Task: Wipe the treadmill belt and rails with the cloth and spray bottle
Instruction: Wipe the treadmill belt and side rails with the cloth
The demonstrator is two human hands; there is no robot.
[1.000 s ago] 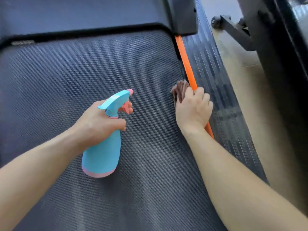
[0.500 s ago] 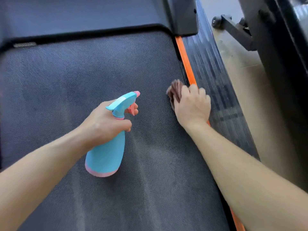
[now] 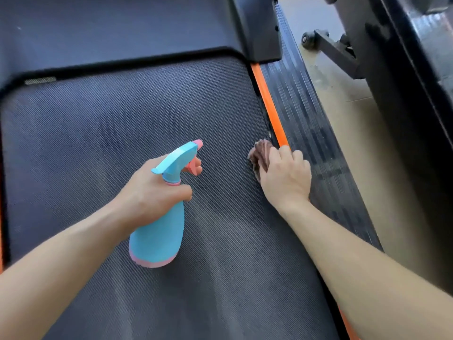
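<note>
The right hand (image 3: 285, 180) and its cloth (image 3: 259, 153) have slid slightly nearer along the orange strip (image 3: 267, 101); the spray bottle (image 3: 159, 236) has barely shifted. Nearest, the blue bottle with its pink base hangs tilted over the belt (image 3: 98, 143); the left hand (image 3: 152, 192) grips its neck, fingers curled round it, one on the pink trigger, nozzle pointing far-right. To the right, the right hand presses the bunched brown cloth onto the belt's right edge, fingers curled close together over it, knuckles touching the orange strip; the ribbed right rail (image 3: 306, 133) lies just beyond. Farther off sits the dark motor cover (image 3: 122, 28).
</note>
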